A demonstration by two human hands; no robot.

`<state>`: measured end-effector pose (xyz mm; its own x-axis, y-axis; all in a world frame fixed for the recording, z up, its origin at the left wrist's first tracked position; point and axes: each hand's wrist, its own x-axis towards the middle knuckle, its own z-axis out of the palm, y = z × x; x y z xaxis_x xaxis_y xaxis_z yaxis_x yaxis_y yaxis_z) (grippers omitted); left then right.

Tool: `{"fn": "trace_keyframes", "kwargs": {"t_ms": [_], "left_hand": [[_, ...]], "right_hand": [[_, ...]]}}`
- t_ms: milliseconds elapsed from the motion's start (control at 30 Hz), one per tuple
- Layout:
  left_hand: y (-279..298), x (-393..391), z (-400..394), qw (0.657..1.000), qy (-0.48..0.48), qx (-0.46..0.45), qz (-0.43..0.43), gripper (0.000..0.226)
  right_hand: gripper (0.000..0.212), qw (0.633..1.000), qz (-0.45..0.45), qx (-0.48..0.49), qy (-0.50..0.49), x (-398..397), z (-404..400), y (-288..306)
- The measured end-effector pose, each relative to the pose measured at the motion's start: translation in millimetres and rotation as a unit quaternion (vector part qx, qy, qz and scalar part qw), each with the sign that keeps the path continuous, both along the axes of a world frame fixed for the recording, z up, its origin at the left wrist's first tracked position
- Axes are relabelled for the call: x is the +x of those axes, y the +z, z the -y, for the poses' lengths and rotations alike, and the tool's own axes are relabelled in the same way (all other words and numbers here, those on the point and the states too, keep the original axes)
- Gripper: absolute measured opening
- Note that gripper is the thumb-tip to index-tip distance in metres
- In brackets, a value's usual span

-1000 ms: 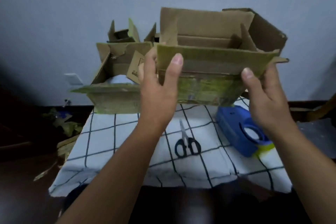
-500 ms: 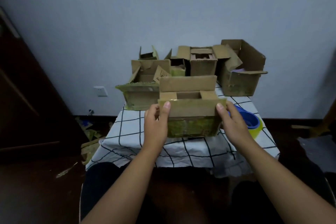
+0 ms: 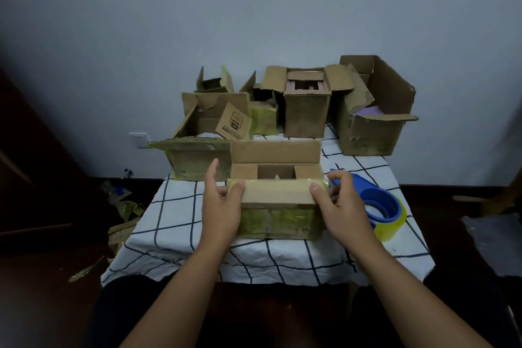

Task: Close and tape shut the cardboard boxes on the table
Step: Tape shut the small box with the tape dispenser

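Note:
A small cardboard box (image 3: 278, 217) wrapped in yellowish tape stands on the checked tablecloth (image 3: 175, 223) near the front edge. Its back flap stands upright, the two side flaps lie folded in, and the front flap leans inward. My left hand (image 3: 221, 210) holds the box's left end with its thumb on the front flap. My right hand (image 3: 339, 206) holds the right end, thumb likewise on the front flap. A blue tape dispenser (image 3: 378, 206) with a yellowish roll lies just right of the box, behind my right hand.
Several open cardboard boxes crowd the back of the table: a wide one (image 3: 197, 155) at left, a tall one (image 3: 306, 110) in the middle, a large one (image 3: 375, 121) at right. Cardboard scraps (image 3: 121, 206) litter the floor at left.
The box came down from in front of my face onto the table's front. My view pulled back. The front flap is now pushed further inward under my thumbs.

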<state>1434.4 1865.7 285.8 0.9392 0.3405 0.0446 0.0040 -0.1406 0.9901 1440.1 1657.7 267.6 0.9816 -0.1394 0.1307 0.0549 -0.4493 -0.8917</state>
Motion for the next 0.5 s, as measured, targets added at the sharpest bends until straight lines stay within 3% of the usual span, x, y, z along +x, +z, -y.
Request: {"fn": "trace_keyframes", "kwargs": {"t_ms": [133, 267, 400, 500], "left_hand": [[3.2, 22.4, -18.0, 0.992, -0.055, 0.109, -0.043, 0.071], [12.6, 38.1, -32.0, 0.951, -0.155, 0.266, 0.026, 0.093], [12.5, 45.5, -33.7, 0.936, -0.175, 0.301, 0.050, 0.095], [11.1, 43.8, -34.0, 0.932, -0.150, 0.323, 0.073, 0.083]], "right_hand": [[0.059, 0.999, -0.035, -0.013, 0.021, 8.9, 3.6, 2.7], [0.084, 0.996, -0.058, 0.041, 0.057, 18.3, 4.3, 7.1], [0.105, 0.987, -0.079, 0.058, 0.124, 35.0, 12.3, 18.5], [0.104, 0.982, -0.065, 0.052, 0.167, 42.4, 11.9, 23.8]]}}
